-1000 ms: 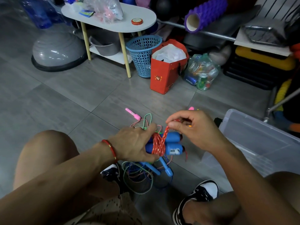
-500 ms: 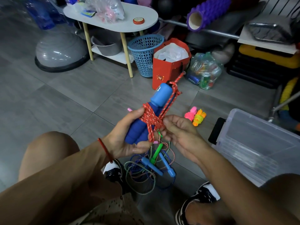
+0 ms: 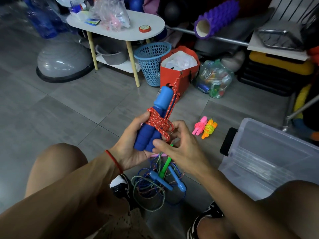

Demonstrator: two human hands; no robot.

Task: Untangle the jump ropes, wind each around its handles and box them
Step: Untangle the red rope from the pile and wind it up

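- Left hand [image 3: 133, 149] grips two blue handles [image 3: 151, 131] from below, palm up, fingers curled round their ribbed foam ends; the handles tilt up and away, with smooth plastic tops.
- Right hand [image 3: 179, 144] pinches the red rope [image 3: 158, 122], a woven cord with pale flecks, where it crosses the handles in tight turns; two strands run up to the handle tops.
- Below the hands, on the grey tiled floor [image 3: 72, 107], lies a tangle [image 3: 151, 188] of thin blue and green cords with slim blue and green plastic handles; which cord joins which handle is hard to make out.
- Two wound ropes, pink [image 3: 200, 125] and orange [image 3: 209, 128], lie side by side, touching, on the floor right of the hands.
- Clear plastic box [image 3: 276, 152] sits at the right, cut off by the frame edge; a dark flat object [image 3: 228, 141] leans at its near corner, not identifiable.
- Both knees and a black-and-white shoe frame the bottom.
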